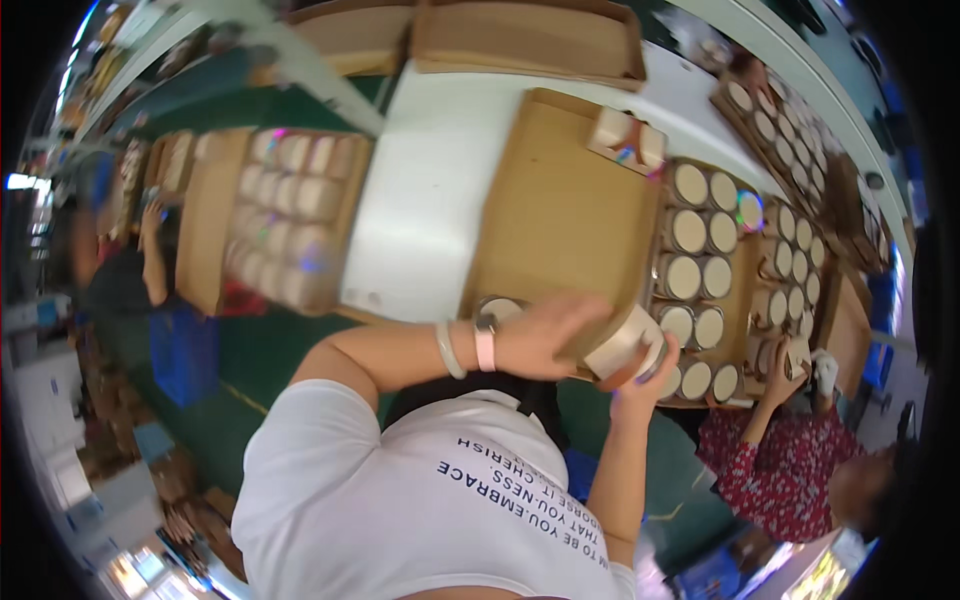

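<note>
Gripping a sleeved jar (620, 345), right hand (648, 382) borders tray (737, 318) of jars (684, 277); left (555, 332) seems spread.

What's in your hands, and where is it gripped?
A cream-and-brown package, held by the right hand at its lower right end; whether the left hand touches it cannot be told.

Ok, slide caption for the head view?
Right hand holds a cream item, left hand close by, beside rows of pale-topped jars.

It's bright in here, the smooth white tabletop (420, 190) gleaming; the bare left hand (562, 335) smears, the open brown cardboard box (212, 230) leftward blurs, straight edges bend near the rim.
</note>
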Motion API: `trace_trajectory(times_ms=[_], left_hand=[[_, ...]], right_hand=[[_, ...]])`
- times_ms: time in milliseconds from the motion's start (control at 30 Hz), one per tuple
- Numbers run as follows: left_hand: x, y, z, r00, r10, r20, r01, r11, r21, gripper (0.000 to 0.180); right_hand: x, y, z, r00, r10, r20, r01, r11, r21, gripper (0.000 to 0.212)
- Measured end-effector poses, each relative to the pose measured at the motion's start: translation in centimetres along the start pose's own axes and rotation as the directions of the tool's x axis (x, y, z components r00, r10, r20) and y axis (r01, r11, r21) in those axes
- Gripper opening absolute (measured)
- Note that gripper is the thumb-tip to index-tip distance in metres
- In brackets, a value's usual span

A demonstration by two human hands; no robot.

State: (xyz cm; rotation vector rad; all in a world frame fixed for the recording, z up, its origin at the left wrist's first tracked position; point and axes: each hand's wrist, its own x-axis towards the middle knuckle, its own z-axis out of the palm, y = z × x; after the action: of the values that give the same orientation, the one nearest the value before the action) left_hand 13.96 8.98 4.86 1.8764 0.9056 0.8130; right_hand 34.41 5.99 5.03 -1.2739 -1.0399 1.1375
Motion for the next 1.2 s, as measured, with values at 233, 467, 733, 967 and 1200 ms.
trace_trajectory(times_ms=[233,467,733,967,1200], left_hand=[[15.4,-18.7,-5.3,0.817,-0.419,-0.396,0.540,0.798,0.269,0.101],[25.6,-21.4,-3.9,0.822,-0.344,-0.454,0.538,0.730,0.421,0.102],[20.0,-22.7,-7.7,0.740,-0.517,-0.429,0.250,0.805,-0.538,0.065],[7.4,-9.2,-8.8,0.811,-0.545,-0.214,-0.165,0.137,-0.977,0.051],[-7.3,-10.2,-1.9,0.545,-0.592,-0.594,-0.065,0.677,-0.733,0.055]], right_hand=[[-2.8,-13.6,-8.4,0.999,-0.022,-0.023,0.032,0.637,0.770,0.065],[-6.4,-12.1,-14.2,0.733,-0.205,-0.648,0.346,0.933,0.096,0.063],[-13.0,-11.1,-19.5,0.336,-0.302,-0.892,0.338,0.923,-0.185,0.063],[-3.0,0.8,-9.4,0.884,0.464,-0.053,-0.142,0.376,0.915,0.068],[0.2,9.5,0.8,0.977,0.169,0.133,0.012,0.578,-0.816,0.084]])
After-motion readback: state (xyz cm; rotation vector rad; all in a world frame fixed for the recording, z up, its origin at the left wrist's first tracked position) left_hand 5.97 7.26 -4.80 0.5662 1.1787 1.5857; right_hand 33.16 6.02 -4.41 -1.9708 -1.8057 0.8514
